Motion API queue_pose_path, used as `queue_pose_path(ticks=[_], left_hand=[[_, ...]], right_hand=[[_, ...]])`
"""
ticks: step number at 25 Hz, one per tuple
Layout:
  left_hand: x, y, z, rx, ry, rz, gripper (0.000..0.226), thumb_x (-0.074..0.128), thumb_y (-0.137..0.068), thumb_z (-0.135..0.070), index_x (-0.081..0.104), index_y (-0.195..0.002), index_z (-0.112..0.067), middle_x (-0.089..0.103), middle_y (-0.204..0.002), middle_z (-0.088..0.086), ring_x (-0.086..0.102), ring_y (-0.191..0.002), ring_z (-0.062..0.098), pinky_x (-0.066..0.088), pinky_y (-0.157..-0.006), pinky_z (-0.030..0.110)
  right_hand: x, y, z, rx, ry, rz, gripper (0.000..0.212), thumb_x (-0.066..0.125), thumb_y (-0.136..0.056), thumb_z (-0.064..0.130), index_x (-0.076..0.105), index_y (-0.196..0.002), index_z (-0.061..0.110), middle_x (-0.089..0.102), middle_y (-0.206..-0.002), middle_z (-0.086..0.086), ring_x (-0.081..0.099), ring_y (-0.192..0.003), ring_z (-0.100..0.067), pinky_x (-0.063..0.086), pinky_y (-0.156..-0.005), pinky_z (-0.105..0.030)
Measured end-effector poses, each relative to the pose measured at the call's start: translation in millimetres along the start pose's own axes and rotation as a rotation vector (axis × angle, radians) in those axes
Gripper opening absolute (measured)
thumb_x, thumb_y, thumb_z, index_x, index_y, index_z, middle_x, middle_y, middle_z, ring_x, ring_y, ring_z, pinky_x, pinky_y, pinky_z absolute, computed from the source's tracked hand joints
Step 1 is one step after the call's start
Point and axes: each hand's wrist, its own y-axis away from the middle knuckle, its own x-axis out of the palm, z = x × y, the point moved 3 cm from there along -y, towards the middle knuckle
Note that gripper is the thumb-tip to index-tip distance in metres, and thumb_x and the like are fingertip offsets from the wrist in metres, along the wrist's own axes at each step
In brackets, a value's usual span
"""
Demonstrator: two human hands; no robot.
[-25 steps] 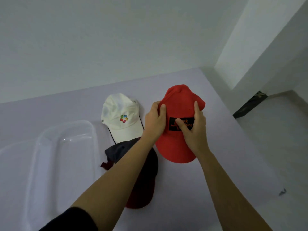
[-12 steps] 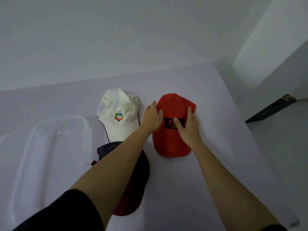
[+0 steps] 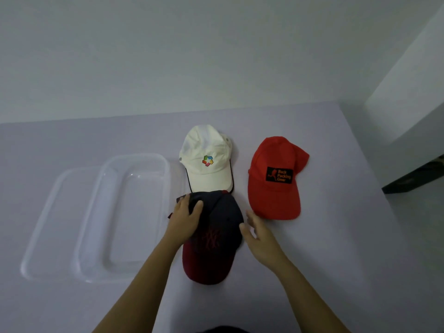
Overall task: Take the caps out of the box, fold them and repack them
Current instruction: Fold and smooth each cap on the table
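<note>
Dark blue cloth cap [image 3: 217,227] with a dark red brim lies toward the pale table's [image 3: 336,248] near edge and looks light and floppy, probably best held by its stiffer brim; left hand [image 3: 183,219] rests on top, right hand [image 3: 260,239] waits open just beside.

Both forearms are bare and rise from the lower edge of the view, drawing closer together toward the hands. The left hand [image 3: 185,219] is palm down on the rear left of a dark cap [image 3: 216,236]. Its fingers [image 3: 183,200] are held together and fairly straight, and the thumb is spread apart from them onto the crown. The right hand [image 3: 258,234] is just beside the same cap's right edge, slightly blurred, fingers loose and parted and holding nothing. Its thumb is nearest the fabric, but whether it touches cannot be told. Both wrists are nearly straight.
</note>
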Motion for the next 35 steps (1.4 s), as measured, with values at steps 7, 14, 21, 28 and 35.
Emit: queue_pose_path(ticks=[7,14,21,28,35], left_hand=[[1,23,10,0.097,0.018,0.161,0.08,0.032,-0.079,-0.072,0.055,-0.125,-0.011,0.062,-0.117,0.011,0.057,-0.107,0.025,0.045,-0.097,0.046],[-10,46,15,0.168,0.396,0.394,0.029,0.055,-0.091,-0.038,0.052,-0.083,-0.01,0.058,-0.077,-0.001,0.056,-0.073,0.011,0.045,-0.066,0.02],[-12,49,6,0.128,0.398,0.403,0.037,0.048,-0.095,-0.04,0.067,-0.101,-0.01,0.073,-0.093,0.002,0.07,-0.08,0.01,0.053,-0.069,0.017],[1,33,-1,0.169,0.299,0.072,0.037,0.035,-0.098,-0.042,0.059,-0.092,-0.015,0.062,-0.085,-0.003,0.058,-0.084,0.014,0.045,-0.073,0.023],[17,8,15,0.116,0.188,-0.02,0.055,0.03,-0.099,-0.042,0.051,-0.068,-0.001,0.054,-0.067,0.007,0.049,-0.064,0.015,0.04,-0.064,0.029]], right_hand=[[14,-8,10,-0.041,0.045,0.042,0.014,0.056,-0.092,0.019,0.051,-0.104,0.015,0.061,-0.104,0.003,0.058,-0.1,-0.014,0.048,-0.082,-0.023],[13,8,18,-0.119,0.053,-0.025,0.021,0.062,-0.088,0.022,0.054,-0.106,0.015,0.061,-0.087,0.004,0.062,-0.082,-0.01,0.053,-0.072,-0.025],[26,5,25,-0.101,-0.124,-0.052,0.007,0.043,-0.098,0.02,0.048,-0.095,0.016,0.057,-0.09,0.0,0.055,-0.084,-0.012,0.048,-0.077,-0.03],[35,-6,25,-0.049,-0.35,-0.18,0.018,0.034,-0.101,0.021,0.051,-0.094,0.025,0.058,-0.099,0.0,0.056,-0.093,-0.012,0.047,-0.089,-0.031],[26,-18,10,0.074,-0.105,-0.374,0.037,0.034,-0.099,0.037,0.06,-0.094,0.012,0.059,-0.088,0.003,0.054,-0.084,-0.011,0.044,-0.084,-0.031]])
